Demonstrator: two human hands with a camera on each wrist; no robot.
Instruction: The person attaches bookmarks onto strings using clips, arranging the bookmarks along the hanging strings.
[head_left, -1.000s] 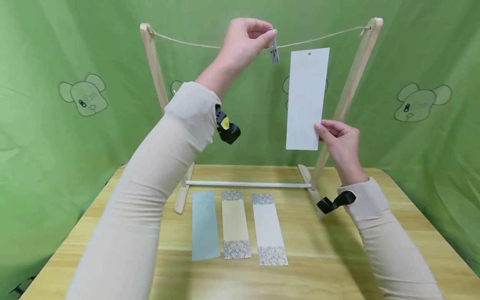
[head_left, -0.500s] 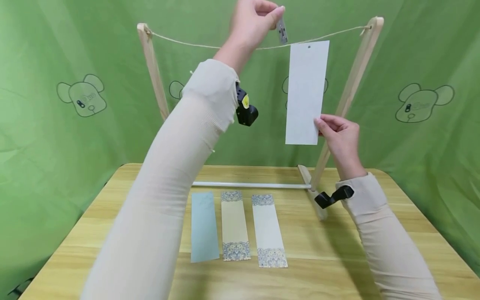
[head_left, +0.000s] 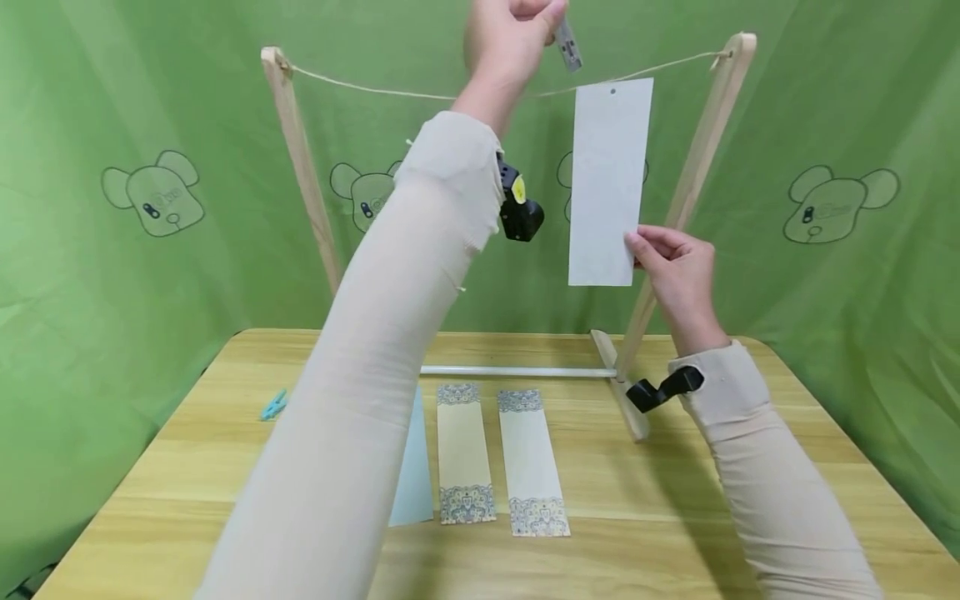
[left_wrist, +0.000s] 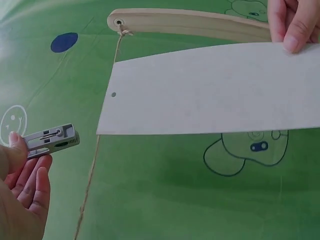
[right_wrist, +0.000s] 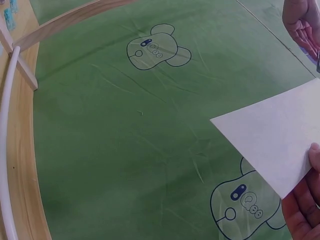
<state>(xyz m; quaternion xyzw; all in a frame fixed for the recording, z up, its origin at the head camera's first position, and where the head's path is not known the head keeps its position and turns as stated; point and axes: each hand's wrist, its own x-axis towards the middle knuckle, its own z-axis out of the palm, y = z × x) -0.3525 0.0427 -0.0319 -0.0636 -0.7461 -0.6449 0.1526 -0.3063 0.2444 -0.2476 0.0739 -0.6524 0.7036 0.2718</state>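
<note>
Staged studio, green backdrop (head_left: pixel 112 275), wooden table (head_left: pixel 675 500)

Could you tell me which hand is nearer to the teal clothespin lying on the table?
Left. The left hand is raised at the string, well above the teal clothespin; the right hand is farther off, across the frame.

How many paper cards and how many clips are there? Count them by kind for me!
Paper cards: 4 — white card held up at the string by the right hand; pale blue card, cream card and white patterned card on the table.
Clips: 2 — grey clip pinched by the left hand; turquoise clip on the table.
Total: 6
</note>
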